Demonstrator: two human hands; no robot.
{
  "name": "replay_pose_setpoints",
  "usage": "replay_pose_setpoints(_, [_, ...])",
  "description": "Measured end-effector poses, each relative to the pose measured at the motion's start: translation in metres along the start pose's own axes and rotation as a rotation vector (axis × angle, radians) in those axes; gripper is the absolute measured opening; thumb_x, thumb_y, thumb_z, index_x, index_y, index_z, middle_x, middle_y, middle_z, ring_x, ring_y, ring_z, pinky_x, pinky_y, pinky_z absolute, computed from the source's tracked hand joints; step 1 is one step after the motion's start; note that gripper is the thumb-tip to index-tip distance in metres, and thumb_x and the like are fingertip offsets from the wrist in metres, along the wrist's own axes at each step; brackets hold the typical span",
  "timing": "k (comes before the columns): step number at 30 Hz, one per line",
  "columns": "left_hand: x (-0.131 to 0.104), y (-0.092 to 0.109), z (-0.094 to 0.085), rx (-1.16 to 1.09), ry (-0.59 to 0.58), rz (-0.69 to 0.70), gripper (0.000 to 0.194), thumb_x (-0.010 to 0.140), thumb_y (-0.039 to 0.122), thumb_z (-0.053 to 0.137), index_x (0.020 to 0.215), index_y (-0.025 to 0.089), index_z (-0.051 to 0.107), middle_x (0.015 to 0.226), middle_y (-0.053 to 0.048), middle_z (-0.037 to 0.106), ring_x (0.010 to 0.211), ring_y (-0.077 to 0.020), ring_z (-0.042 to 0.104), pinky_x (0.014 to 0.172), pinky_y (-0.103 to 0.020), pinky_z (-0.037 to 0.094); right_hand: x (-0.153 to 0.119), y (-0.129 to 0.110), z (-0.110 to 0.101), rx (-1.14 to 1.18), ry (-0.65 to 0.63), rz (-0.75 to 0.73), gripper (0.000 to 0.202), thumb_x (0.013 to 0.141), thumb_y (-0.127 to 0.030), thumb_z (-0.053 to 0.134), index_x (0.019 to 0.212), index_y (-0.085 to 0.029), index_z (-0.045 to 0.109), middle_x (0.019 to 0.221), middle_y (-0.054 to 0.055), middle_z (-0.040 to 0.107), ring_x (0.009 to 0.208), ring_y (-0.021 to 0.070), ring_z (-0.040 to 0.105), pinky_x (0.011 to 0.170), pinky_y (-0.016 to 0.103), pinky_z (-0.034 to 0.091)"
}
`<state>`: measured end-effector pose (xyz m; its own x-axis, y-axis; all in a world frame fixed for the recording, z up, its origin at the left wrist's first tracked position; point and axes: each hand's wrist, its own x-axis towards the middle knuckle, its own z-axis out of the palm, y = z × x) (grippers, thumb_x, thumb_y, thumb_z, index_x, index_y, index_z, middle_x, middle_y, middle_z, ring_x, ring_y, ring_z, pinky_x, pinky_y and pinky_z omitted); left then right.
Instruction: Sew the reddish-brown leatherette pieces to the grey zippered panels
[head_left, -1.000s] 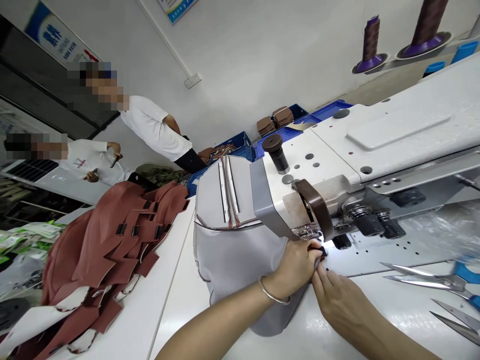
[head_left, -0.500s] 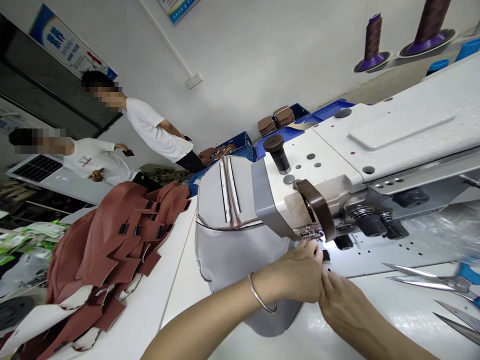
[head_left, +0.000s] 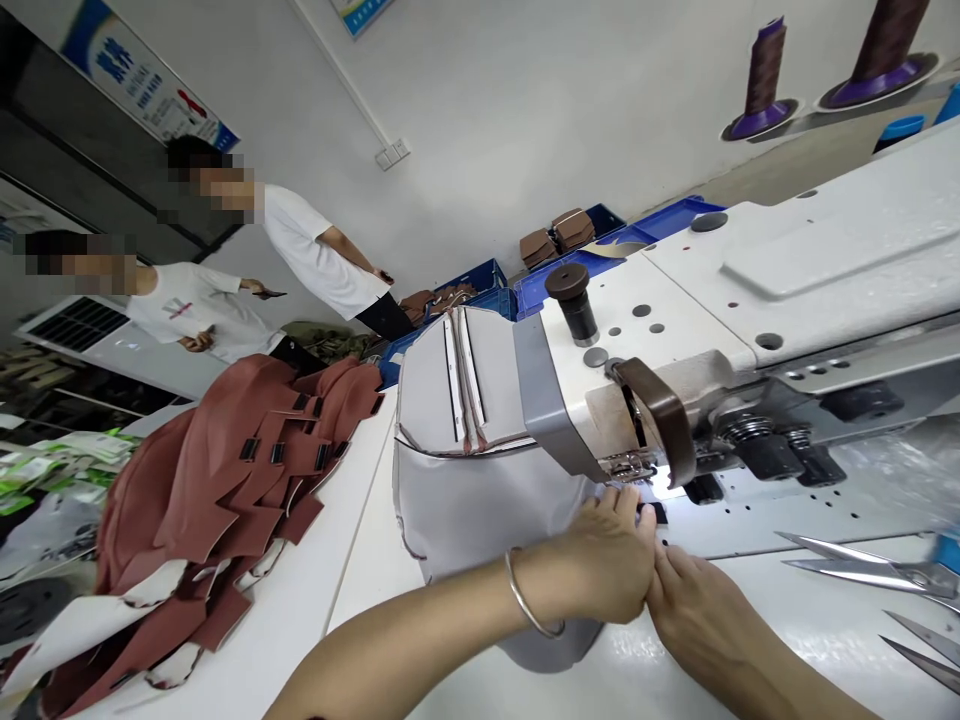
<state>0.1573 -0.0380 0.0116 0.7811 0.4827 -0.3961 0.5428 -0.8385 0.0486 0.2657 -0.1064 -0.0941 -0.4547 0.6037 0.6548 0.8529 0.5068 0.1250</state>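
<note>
A grey cover (head_left: 480, 500), apparently leather-like and sewn from panels, lies partly beneath the head of a white sewing machine (head_left: 675, 290). My left hand (head_left: 607, 560), with a silver bangle (head_left: 529, 600) at the wrist, presses bent fingers on the cover's edge beside the lit needle area. My right hand (head_left: 690, 605) is closed just to the right, its fingertips against the left thumb. Whatever the right fingers pinch is hidden. A small black piece (head_left: 654, 513) shows just past my left fingertips, on the machine bed. A brown guard (head_left: 664, 420) hangs in front of the needle.
Reddish-brown cut pieces (head_left: 225, 480) with black tabs are heaped at left. Scissors (head_left: 885, 572) lie open at right, near more blades. Brown thread cones (head_left: 766, 75) stand behind the machine. Blue crates (head_left: 487, 285) and two people (head_left: 319, 250) in white shirts are beyond the table.
The view has shifted slightly, so the machine sits further right. Both hands stay by the needle; my left fingers look a little more spread. The far-left person's phone is tilted flatter.
</note>
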Motion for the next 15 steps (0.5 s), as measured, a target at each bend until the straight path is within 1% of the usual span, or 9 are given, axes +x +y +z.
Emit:
replay_pose_setpoints(2, [0.001,0.005,0.016,0.077,0.144,-0.090,0.036,0.079,0.015,0.048,0.113,0.007,0.047,0.106,-0.017,0.050,0.090,-0.0261,0.050,0.066,-0.034,0.046,0.001,0.000,-0.001,0.008,0.033,0.014,0.024,0.063,0.002,0.040,0.070,-0.009,0.060,0.054,0.010,0.053,0.050,0.0206,0.044,0.046,0.032,0.034])
replay_pose_setpoints(4, [0.000,0.009,0.034,0.145,0.267,-0.116,0.031,0.083,0.008,0.040,0.113,0.005,0.047,0.095,-0.014,0.052,0.081,-0.0230,0.050,0.059,-0.031,0.043,0.000,-0.001,-0.001,0.014,0.050,0.021,0.026,0.062,0.003,0.039,0.070,-0.010,0.060,0.049,0.008,0.049,0.048,0.0197,0.042,0.044,0.031,0.033])
replay_pose_setpoints(5, [0.000,0.010,0.040,0.165,0.306,-0.103,0.031,0.084,0.007,0.039,0.114,0.004,0.046,0.092,-0.012,0.053,0.079,-0.0222,0.050,0.058,-0.030,0.042,-0.001,-0.001,0.000,0.011,0.043,0.022,0.027,0.063,0.003,0.039,0.074,-0.009,0.061,0.051,0.008,0.051,0.048,0.0195,0.042,0.045,0.031,0.034])
replay_pose_setpoints(7, [-0.001,0.008,0.048,0.161,0.347,-0.063,0.032,0.085,0.007,0.040,0.117,0.004,0.045,0.088,-0.010,0.053,0.079,-0.0217,0.050,0.059,-0.030,0.042,-0.004,-0.001,0.001,-0.006,0.004,0.020,0.033,0.067,0.003,0.037,0.087,-0.006,0.062,0.063,0.012,0.059,0.052,0.0193,0.046,0.047,0.031,0.037])
replay_pose_setpoints(10, [-0.002,0.001,0.045,0.091,0.357,-0.060,0.028,0.086,0.010,0.043,0.113,0.007,0.047,0.089,-0.009,0.052,0.081,-0.0213,0.049,0.063,-0.031,0.043,-0.008,0.000,0.003,-0.005,-0.066,0.005,0.041,0.071,0.001,0.037,0.107,-0.003,0.057,0.086,0.018,0.065,0.059,0.0190,0.050,0.051,0.032,0.042])
replay_pose_setpoints(13, [-0.001,-0.006,0.036,0.047,0.345,-0.067,0.019,0.086,0.012,0.044,0.104,0.011,0.049,0.091,-0.008,0.052,0.082,-0.0213,0.050,0.064,-0.031,0.044,-0.010,0.002,0.005,0.019,-0.089,0.009,0.043,0.073,-0.002,0.040,0.114,-0.003,0.053,0.094,0.018,0.065,0.061,0.0183,0.051,0.052,0.030,0.045])
replay_pose_setpoints(15, [0.000,-0.010,0.032,0.014,0.339,-0.053,0.015,0.087,0.012,0.043,0.101,0.013,0.049,0.094,-0.008,0.052,0.086,-0.0209,0.050,0.068,-0.031,0.044,-0.010,0.003,0.005,0.018,-0.096,0.024,0.044,0.074,-0.003,0.041,0.116,-0.003,0.052,0.097,0.018,0.065,0.061,0.0176,0.052,0.052,0.029,0.046])
